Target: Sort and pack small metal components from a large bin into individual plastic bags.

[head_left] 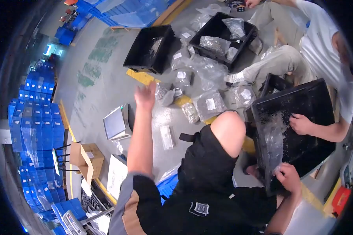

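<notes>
My left hand (146,97) reaches out over the floor, fingers apart and a little blurred, with nothing visible in it. Beside it lies a clear bag of small parts (163,93) with a white label. At the lower right, my right hand (288,178) is closed on the end of a clear plastic bag (273,145). That bag lies along the near side of a tilted black bin (313,96), among scattered small bits. A co-worker's hand (301,124) is inside the same bin.
Two more black bins (131,58) (245,53) stand farther off, with several labelled bags such as a large grey one (209,105) around them. A scale (117,122), a small white box (166,137) and a cardboard box (92,158) are at left. Blue bins (37,129) are stacked beyond.
</notes>
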